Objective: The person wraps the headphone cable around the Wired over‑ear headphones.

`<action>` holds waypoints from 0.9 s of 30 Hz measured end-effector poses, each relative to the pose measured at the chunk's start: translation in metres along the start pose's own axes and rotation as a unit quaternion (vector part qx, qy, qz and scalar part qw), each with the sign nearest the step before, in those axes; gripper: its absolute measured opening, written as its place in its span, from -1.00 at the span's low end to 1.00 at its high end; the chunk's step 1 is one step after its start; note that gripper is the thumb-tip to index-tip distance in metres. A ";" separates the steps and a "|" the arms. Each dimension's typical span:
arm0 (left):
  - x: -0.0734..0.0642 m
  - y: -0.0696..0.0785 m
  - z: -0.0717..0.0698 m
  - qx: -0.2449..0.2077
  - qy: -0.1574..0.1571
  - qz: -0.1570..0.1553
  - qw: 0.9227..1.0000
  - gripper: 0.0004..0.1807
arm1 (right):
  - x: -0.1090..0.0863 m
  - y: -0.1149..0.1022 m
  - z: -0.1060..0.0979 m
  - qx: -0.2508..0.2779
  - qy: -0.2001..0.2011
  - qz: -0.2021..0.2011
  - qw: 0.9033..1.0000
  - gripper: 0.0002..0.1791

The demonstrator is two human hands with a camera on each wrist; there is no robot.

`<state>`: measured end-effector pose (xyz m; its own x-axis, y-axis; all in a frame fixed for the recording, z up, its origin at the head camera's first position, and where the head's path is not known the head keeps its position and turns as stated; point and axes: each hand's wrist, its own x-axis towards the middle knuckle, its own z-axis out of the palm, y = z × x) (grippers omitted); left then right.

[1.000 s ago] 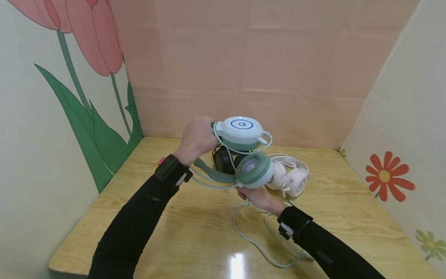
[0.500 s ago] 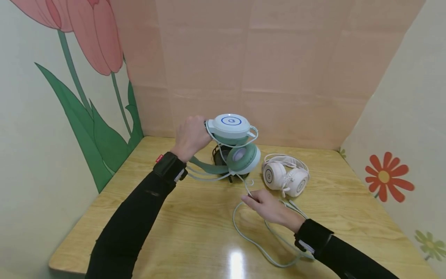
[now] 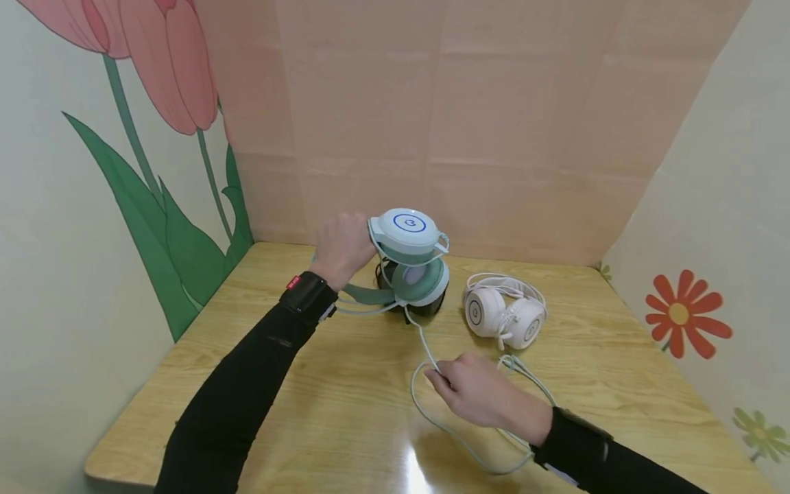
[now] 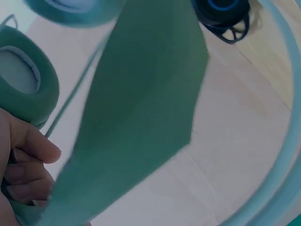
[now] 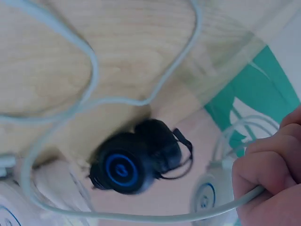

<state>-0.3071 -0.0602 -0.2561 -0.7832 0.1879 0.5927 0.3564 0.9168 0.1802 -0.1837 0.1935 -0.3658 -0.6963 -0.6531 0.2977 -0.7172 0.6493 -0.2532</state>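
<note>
My left hand [image 3: 345, 250] grips the light-blue and green headphones [image 3: 407, 232] by the headband, up off the table. In the left wrist view its fingers [image 4: 30, 179] curl round the green band. One ear cup faces up with a blue ring logo; the other hangs below it, green pad showing. From the lower cup runs the pale blue cable [image 3: 422, 339], pinched by my right hand [image 3: 481, 391] at the front right. In the right wrist view the cable [image 5: 141, 217] passes into the curled fingers [image 5: 268, 165]. Black headphones [image 5: 124, 165] lie behind the held pair, partly hidden.
White headphones [image 3: 506, 312] lie on the wooden table [image 3: 296, 405] to the right, their cable wrapped about them. A loose loop of the pale blue cable spreads on the tabletop under my right hand. A pink sheet [image 3: 494, 137] covers the back wall.
My right hand has left the lower ear cup and slid down the cable, toward me and to the right. My left hand has moved slightly left with the headphones, then dipped a little.
</note>
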 end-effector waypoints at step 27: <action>-0.020 0.036 0.028 0.155 0.052 0.127 0.978 -0.69 | 0.074 -0.028 -0.100 0.222 -0.048 0.089 0.970 -0.56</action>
<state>-0.2930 -0.0215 -0.2838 -0.6275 0.4024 0.6666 0.3491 0.9106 -0.2211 -0.2124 0.1664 -0.2446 -0.7949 -0.5924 0.1314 -0.5112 0.5372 -0.6708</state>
